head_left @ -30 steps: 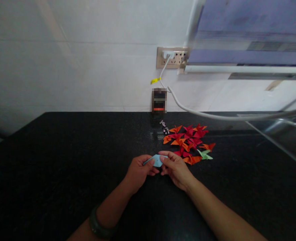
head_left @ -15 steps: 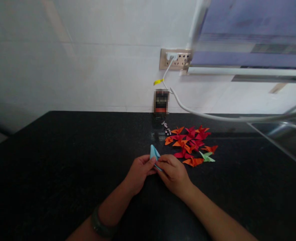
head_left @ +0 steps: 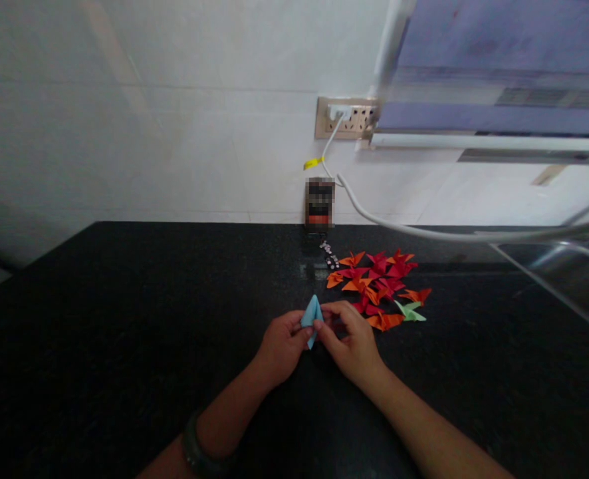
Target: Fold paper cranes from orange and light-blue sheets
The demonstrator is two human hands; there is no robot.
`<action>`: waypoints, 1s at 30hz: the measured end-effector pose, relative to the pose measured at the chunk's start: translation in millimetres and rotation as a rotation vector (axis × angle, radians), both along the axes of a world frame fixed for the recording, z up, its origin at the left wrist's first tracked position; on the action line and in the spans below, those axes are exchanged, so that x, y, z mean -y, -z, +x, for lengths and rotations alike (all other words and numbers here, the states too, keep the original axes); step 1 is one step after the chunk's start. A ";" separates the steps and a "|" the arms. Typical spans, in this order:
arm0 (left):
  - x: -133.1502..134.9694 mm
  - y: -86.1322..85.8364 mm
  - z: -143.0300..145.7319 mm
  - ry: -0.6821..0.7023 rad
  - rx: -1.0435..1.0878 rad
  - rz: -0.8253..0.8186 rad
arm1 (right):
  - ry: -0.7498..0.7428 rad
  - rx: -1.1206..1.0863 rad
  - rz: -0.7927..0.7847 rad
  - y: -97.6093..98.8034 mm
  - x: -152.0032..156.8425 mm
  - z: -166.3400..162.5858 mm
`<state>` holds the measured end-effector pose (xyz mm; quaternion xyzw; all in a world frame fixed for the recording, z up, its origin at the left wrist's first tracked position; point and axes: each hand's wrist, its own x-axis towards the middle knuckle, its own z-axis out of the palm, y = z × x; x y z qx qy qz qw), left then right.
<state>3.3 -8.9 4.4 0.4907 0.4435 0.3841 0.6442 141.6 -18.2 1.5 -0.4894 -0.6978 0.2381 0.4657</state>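
A light blue piece of folded origami paper (head_left: 312,313) is held between my two hands over the dark countertop (head_left: 175,299), its pointed tip facing away from me. My left hand (head_left: 283,346) pinches its left side, thumb on the lower part. From the right, my right hand (head_left: 349,339) grips it, with the thumb pressed on the front and the fingers behind. Just beyond my right hand lies a cluster of folded paper cranes in red and orange (head_left: 374,283). One pale green paper crane (head_left: 411,311) sits at the cluster's right edge.
A pixelated dark box (head_left: 319,203) stands against the tiled wall (head_left: 175,146), with a small beaded chain (head_left: 329,255) before it. A white cable (head_left: 374,218) runs from the wall socket (head_left: 344,118) to the right. At the far right is a metal sink edge (head_left: 548,286).
The blue paper has turned so its tip points more straight ahead, and it sits slightly lower and further right. My right thumb has shifted onto its front.
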 end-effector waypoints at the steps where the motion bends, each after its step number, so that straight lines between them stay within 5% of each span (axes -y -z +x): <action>1: -0.1 -0.6 -0.1 -0.003 -0.021 0.012 | -0.008 -0.014 -0.019 0.0 0.3 0.1; 19: -1.4 3.5 -6.2 0.014 -0.313 0.261 | 0.003 -0.114 -0.114 5.2 -1.9 0.9; 30: -1.8 4.1 -5.0 0.031 -0.196 0.136 | -0.052 -0.168 -0.141 -0.7 -1.9 1.3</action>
